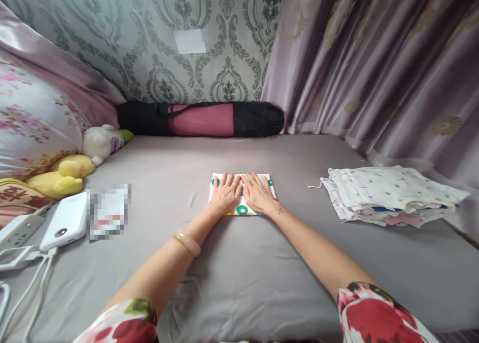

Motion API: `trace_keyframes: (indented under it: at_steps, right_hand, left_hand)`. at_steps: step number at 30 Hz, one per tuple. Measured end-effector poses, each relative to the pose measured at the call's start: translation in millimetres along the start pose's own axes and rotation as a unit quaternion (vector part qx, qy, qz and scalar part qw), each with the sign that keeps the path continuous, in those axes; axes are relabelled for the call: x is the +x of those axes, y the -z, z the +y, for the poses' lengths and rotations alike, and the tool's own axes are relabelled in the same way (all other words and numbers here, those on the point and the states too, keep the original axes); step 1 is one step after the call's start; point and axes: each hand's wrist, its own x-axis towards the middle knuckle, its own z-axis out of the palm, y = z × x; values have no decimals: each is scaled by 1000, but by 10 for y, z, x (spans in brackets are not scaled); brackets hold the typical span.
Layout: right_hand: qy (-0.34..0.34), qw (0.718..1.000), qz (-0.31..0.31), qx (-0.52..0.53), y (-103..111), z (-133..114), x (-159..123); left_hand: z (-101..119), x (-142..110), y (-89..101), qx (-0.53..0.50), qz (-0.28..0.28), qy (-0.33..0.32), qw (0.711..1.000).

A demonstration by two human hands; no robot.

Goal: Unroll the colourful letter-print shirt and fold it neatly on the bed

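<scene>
A folded white cloth [242, 210] with colourful ring prints lies flat in the middle of the grey bed sheet. My left hand [226, 192] rests palm down on its left half, fingers stretched out and pointing away from me. On the right half, my right hand [257, 193] lies flat in the same way, its fingers spread. The two hands nearly meet at the thumbs and cover most of the cloth's middle. A pale bangle [187, 244] sits on my left wrist.
At the right lies a stack of folded printed fabrics [392, 193]. A long black and pink bag [202, 119] lies along the wall. To the left are plush toys [62, 175], a white power bank [65, 220], a power strip [20, 233], cables and a blurred packet [110, 211].
</scene>
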Motion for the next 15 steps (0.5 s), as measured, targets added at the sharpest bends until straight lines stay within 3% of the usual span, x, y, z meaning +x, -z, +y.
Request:
trace_keyframes:
  at_steps: [5, 9, 15]
  right_hand:
    - [-7, 1000, 7, 0, 7, -4, -14]
    - [-70, 996, 50, -12, -1, -5, -14]
    - [-101, 995, 18, -12, -33, -1, 17]
  left_hand:
    - [11, -17, 12, -8, 15, 10, 1000]
    - [15, -32, -2, -16, 58, 81, 995]
    - [2, -20, -51, -14, 28, 86, 996]
